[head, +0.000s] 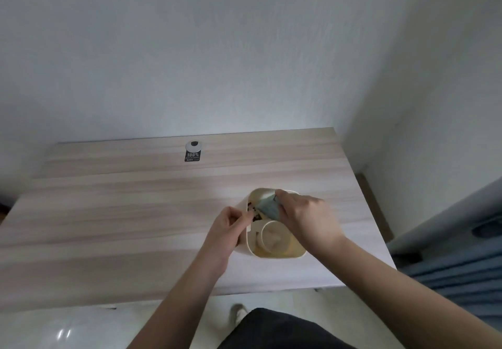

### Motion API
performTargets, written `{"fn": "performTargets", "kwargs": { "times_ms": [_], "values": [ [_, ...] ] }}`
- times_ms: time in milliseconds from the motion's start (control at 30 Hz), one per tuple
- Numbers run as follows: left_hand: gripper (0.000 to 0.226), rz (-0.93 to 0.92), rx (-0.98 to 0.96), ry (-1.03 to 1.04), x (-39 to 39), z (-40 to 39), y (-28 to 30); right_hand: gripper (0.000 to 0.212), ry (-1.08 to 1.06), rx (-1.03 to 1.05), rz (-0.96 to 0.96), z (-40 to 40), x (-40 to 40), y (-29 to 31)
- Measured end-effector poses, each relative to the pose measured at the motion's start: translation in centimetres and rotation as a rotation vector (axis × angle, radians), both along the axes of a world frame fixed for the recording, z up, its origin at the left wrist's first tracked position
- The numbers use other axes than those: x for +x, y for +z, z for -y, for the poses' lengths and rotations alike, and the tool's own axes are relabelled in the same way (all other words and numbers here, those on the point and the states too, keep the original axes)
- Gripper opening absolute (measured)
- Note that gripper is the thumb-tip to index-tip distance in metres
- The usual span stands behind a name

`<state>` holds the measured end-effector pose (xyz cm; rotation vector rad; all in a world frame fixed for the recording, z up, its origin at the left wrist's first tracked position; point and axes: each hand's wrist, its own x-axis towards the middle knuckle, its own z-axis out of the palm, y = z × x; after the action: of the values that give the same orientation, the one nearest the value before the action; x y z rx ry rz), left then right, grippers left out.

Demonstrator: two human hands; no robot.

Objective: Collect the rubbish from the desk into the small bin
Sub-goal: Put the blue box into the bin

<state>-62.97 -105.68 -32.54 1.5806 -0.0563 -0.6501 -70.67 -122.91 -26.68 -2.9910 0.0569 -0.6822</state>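
Note:
A small cream bin (282, 253) stands on the wooden desk (135, 213), right of centre. A paper cup (273, 236) lies inside it near the front. My right hand (307, 219) is over the bin's opening, pinching a pale blue-grey wrapper (267, 207) that sits partly inside the bin. At the bin's left rim my left hand (231, 225) has its fingertips closed on a dark black-and-white scrap (255, 214), just inside the rim. The bottom of the bin is hidden by the cup and my hands.
A black and grey hang tag (193, 151) printed "100%" lies near the desk's far edge by the white wall. A grey-blue bed or cushion (461, 253) is at the right of the desk. Pale floor and my foot (239, 313) show below the near edge.

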Motion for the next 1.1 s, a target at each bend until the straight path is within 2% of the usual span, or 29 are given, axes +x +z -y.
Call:
{"fn": "performTargets", "kwargs": {
  "times_ms": [33,133,233,367,433,567,700,800,933,1000,1100],
  "values": [
    [0.038,0.015,0.015,0.004,-0.9,0.6,-0.1,0.009,-0.02,-0.001,-0.007,0.5,-0.7,-0.1],
    [0.029,0.059,0.06,0.012,-3.5,2.4,-0.6,0.027,-0.125,-0.01,-0.066,1.7,-2.4,-0.5],
    [0.029,0.091,0.096,0.045,-5.8,3.8,-0.8,0.032,-0.156,0.028,-0.095,2.9,-4.2,-1.2],
    [0.029,0.116,0.104,0.078,-8.1,4.4,-1.0,0.045,-0.037,0.127,-0.059,3.9,-6.2,-1.8],
    [0.028,0.099,0.108,0.069,-8.9,4.3,-0.9,0.045,-0.011,0.196,-0.051,4.1,-7.0,-1.9],
    [0.035,0.065,0.096,0.057,-10.0,4.1,-0.4,0.042,0.08,0.353,-0.204,4.6,-7.7,-2.2],
    [0.045,0.007,0.091,0.078,-10.5,4.0,0.5,0.04,0.237,0.356,-0.262,5.2,-8.0,-2.2],
    [0.043,-0.055,0.046,0.108,-10.5,3.9,1.2,0.034,0.277,0.323,-0.296,5.7,-7.8,-2.1],
    [0.022,-0.048,0.006,0.16,-10.7,3.7,1.8,0.035,0.341,0.282,-0.204,6.1,-7.5,-1.7],
    [0.021,-0.045,-0.012,0.185,-10.8,3.4,2.0,0.041,0.376,0.302,-0.153,6.4,-7.6,-1.6],
    [0.026,-0.044,-0.036,0.192,-10.9,2.7,2.7,0.031,0.388,0.356,0.083,6.8,-8.2,-1.7]
  ]
}}
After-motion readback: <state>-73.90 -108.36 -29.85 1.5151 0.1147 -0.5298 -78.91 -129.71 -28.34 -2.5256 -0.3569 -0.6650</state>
